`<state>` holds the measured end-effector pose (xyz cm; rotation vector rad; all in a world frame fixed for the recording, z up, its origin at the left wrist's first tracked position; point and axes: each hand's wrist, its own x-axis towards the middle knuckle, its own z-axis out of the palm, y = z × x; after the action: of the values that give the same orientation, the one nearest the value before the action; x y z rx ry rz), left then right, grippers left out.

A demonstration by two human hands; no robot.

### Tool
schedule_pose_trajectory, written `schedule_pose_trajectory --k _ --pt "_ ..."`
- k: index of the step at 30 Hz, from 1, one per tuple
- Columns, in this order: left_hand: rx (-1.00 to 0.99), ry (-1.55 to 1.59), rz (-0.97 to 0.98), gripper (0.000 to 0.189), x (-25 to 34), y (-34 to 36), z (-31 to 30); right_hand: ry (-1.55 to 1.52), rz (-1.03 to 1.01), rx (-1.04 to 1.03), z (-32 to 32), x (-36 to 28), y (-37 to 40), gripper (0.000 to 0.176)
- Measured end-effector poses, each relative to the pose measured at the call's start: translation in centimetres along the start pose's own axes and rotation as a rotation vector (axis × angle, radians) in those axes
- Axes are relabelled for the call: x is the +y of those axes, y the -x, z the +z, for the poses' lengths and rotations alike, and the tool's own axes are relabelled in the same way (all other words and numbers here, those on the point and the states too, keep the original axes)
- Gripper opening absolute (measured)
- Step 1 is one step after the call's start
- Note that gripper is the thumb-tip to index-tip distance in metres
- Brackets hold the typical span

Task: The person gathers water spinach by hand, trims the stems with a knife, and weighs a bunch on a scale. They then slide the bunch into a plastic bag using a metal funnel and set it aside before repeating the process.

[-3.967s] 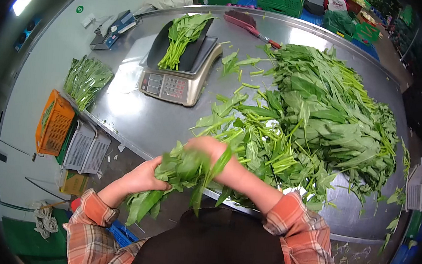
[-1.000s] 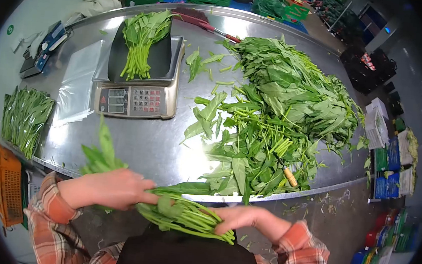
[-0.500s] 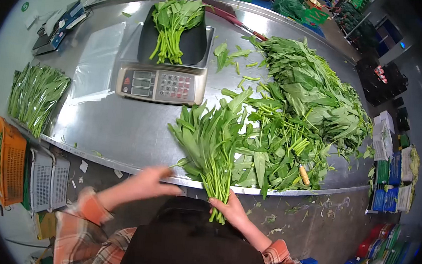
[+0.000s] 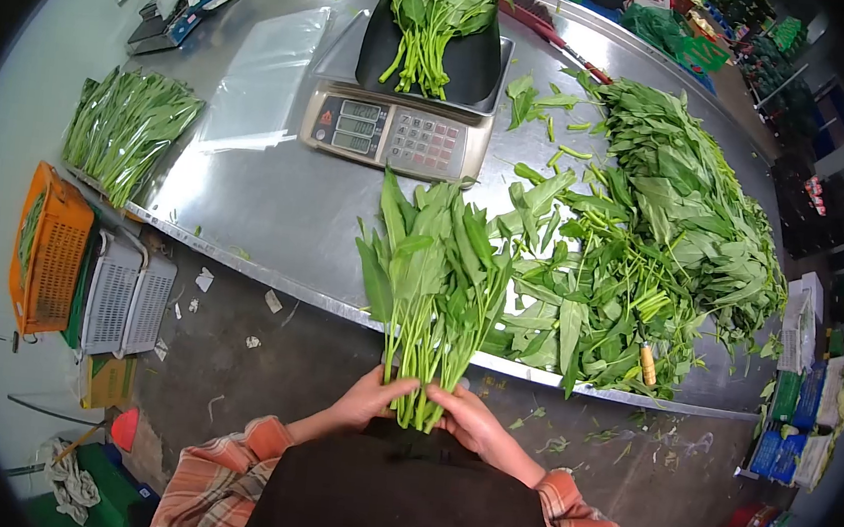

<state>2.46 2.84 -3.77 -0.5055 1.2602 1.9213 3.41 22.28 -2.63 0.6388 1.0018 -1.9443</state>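
Observation:
Both hands grip the stems of a bunch of leafy greens near my body, its leaves pointing away over the table edge. My left hand is closed round the left side of the stems, thumb on top. On the right side, my right hand holds the same stems, its thumb close to the other one. Beyond the bunch stands a digital scale. Its black tray carries another bunch of greens. A large heap of greens lies to the right, with loose stems and leaves in front.
A wooden-handled tool lies among the loose leaves. Clear plastic bags lie left of the scale, and bagged greens at the table's left end. Orange and grey crates stand below. A red-handled brush lies behind the scale.
My left hand has come in from the left and taken hold of the stems beside my right hand. The bunch is spread wider, and the whole view has shifted.

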Motion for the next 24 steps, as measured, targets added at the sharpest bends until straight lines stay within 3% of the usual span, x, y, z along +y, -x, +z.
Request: schedule_pose_trajectory --k 2,4,7,10,11,15,18,21,23,24 --pt "0.025 -0.378 0.213 0.041 -0.1 -0.1 0.1 0.051 -0.266 0.05 -0.4 1.6 -1.4 0.03" --pt "0.005 -0.081 0.233 0.038 0.5 0.5 0.5 -0.064 -0.541 0.155 1.1 1.3 -0.1 0.023" --pt "-0.103 0.362 0.139 0.036 -1.7 -0.2 -1.2 -0.364 -0.336 0.136 0.4 2.1 0.6 0.015" --pt "-0.274 0.428 -0.03 0.042 -1.7 0.1 -2.6 -0.423 -0.204 0.104 -1.4 2.8 0.2 0.023" --pt "-0.234 0.441 -0.067 0.055 -1.3 0.3 -2.8 -0.411 -0.203 0.088 -1.9 2.7 0.2 0.025" --pt "-0.315 0.619 -0.047 0.06 0.1 0.6 -3.5 -0.474 -0.13 0.008 -2.3 1.6 0.3 0.034" --pt "-0.399 0.601 -0.079 0.049 0.2 1.6 -4.7 -0.402 -0.077 0.027 -2.4 1.6 -0.1 0.037" --pt "-0.175 -0.266 -0.178 0.042 3.6 5.0 -6.9 -0.261 -0.068 0.075 -2.5 1.5 -0.7 0.04" --pt "0.369 -0.544 -0.231 0.038 6.8 6.3 -7.3 -0.186 -0.06 0.089 -2.4 1.5 -0.7 0.042" --pt "0.602 -0.414 -0.049 0.036 5.6 5.5 -9.3 -0.158 -0.052 0.086 -2.4 1.2 -0.7 0.043"
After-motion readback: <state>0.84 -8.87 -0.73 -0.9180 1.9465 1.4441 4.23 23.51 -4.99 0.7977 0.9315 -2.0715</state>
